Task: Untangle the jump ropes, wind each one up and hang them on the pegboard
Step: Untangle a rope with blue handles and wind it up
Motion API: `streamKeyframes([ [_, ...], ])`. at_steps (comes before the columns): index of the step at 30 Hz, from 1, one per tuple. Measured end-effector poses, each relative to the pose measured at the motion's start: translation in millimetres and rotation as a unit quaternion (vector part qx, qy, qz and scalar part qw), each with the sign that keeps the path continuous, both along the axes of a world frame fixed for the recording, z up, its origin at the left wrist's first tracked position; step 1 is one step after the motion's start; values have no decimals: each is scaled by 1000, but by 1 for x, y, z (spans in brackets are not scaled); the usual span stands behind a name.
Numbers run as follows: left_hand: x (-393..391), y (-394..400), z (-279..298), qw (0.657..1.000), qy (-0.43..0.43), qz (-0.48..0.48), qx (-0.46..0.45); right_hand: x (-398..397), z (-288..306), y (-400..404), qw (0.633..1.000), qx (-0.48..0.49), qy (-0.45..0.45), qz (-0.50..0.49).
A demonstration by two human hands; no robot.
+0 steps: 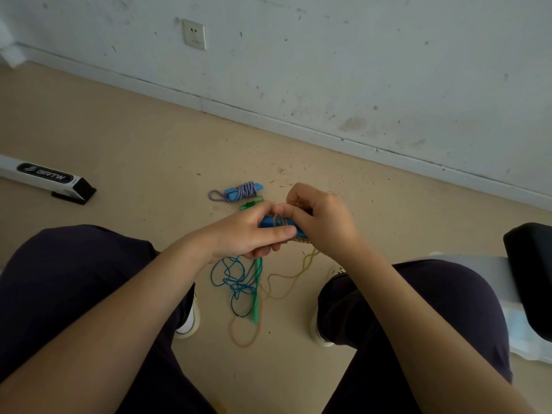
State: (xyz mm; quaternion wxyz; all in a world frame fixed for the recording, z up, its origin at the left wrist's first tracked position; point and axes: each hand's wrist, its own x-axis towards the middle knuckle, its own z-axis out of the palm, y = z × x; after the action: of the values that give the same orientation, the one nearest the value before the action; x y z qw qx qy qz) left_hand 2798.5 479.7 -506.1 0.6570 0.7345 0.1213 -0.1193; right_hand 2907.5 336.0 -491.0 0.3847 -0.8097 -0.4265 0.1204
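Note:
My left hand (pixel 254 231) grips a pair of blue handles (pixel 276 224) with tan cord wrapped round them. My right hand (pixel 319 219) pinches that tan cord at the handles' right end. The loose tan cord (pixel 286 282) trails down to the floor between my feet. A blue cord (pixel 236 279) lies in a tangled heap on the floor below my left hand, beside a green handle (pixel 257 294). Another green handle (pixel 251 204) peeks out above my left hand. A wound blue-and-white striped rope with light blue handles (pixel 242 191) lies on the floor farther off. No pegboard is in view.
I sit with my knees apart over a beige floor. A white and black bar with a logo (pixel 47 179) lies at the left. A black seat edge (pixel 531 264) and a pale object are at the right. A scuffed wall with a socket (pixel 194 34) runs behind.

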Motion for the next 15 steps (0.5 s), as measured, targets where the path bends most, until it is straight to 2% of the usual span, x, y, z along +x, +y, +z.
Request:
streamKeyframes([
  [4,0,2,0,995,9,-54,79,-4,-2,2,1000,-13,12,4],
  [9,-1,4,-1,996,-15,-52,73,-4,3,3,992,13,128,-15],
  [13,-1,2,-3,994,-26,-63,90,5,3,2,992,-17,125,7],
  [15,-1,1,-4,995,-38,-52,82,7,6,1,985,-32,166,11],
])
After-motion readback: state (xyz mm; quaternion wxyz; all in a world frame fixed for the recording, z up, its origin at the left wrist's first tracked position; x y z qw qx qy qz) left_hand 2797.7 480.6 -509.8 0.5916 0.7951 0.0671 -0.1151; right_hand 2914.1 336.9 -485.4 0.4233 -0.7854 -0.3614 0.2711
